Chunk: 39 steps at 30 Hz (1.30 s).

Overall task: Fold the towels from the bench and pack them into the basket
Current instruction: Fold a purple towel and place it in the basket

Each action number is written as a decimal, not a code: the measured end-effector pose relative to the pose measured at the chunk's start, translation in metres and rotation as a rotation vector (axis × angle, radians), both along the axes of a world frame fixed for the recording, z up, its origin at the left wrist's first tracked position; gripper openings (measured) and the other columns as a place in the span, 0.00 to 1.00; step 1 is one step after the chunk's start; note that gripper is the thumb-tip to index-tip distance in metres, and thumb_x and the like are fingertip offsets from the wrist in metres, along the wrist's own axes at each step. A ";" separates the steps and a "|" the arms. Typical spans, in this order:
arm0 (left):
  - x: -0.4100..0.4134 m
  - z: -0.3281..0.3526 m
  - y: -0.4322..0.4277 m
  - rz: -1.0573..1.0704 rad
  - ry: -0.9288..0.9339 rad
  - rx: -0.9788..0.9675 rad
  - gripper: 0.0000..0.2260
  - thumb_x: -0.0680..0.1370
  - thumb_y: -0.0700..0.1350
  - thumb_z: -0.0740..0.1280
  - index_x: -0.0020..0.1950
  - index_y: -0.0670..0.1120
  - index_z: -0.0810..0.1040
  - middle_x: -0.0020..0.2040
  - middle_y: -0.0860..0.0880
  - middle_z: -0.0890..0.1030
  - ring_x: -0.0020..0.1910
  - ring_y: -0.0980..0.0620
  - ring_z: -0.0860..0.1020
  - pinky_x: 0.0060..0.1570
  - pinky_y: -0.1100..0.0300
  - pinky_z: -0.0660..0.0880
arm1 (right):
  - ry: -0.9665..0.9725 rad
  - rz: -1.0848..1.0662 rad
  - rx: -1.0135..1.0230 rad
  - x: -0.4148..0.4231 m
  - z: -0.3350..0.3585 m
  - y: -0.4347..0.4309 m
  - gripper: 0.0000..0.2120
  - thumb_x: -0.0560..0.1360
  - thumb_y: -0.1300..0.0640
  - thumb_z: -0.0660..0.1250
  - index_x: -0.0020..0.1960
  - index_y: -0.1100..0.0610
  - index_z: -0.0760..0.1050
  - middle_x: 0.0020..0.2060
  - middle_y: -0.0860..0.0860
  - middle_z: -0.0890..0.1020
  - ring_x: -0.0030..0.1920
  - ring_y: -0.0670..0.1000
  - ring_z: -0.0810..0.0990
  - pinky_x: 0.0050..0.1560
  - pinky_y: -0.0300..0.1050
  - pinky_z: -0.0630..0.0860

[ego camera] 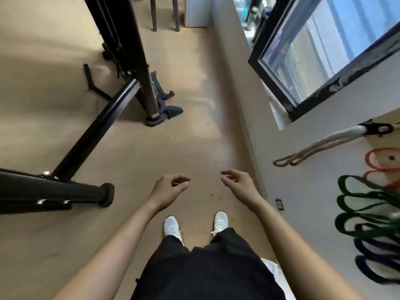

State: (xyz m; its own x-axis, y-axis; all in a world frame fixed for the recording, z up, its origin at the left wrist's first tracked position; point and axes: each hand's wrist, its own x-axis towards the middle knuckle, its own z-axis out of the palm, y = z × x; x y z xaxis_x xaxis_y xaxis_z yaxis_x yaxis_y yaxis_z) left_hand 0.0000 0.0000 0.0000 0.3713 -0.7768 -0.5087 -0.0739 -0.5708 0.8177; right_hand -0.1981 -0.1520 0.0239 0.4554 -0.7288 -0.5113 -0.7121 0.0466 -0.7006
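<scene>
Head view: L hand (171, 188) and R hand (239, 184) are hanging loosely curled, gripping nothing, white shoes (172, 227) standing below them; pale bundle (270, 269) is peeking beneath R forearm, can't tell if towel.

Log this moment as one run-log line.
left hand: empty, loosely curled | right hand: empty, relaxed | towels, basket: not clearly visible | surroundings: gym frame, resistance bands on wall

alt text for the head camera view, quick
Looking down, a person stands on a wooden floor with both arms out, left hand and right hand loosely curled and empty. Black gym equipment stands to the left; a window and hanging resistance bands are on the right.
</scene>
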 end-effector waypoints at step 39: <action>0.185 -0.005 -0.429 0.061 -0.038 0.019 0.06 0.79 0.45 0.71 0.55 0.51 0.85 0.51 0.55 0.85 0.53 0.57 0.81 0.54 0.67 0.73 | 0.095 0.157 0.043 0.187 -0.008 -0.419 0.14 0.77 0.52 0.67 0.61 0.51 0.80 0.51 0.50 0.84 0.51 0.49 0.82 0.59 0.51 0.79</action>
State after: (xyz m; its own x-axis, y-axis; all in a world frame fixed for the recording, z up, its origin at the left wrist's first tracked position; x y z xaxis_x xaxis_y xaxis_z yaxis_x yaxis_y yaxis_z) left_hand 0.1846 -0.4293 -0.0051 0.4371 -0.7422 -0.5081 -0.0690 -0.5909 0.8038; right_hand -0.0109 -0.5706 0.0162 0.5102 -0.6290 -0.5866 -0.7759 -0.0423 -0.6295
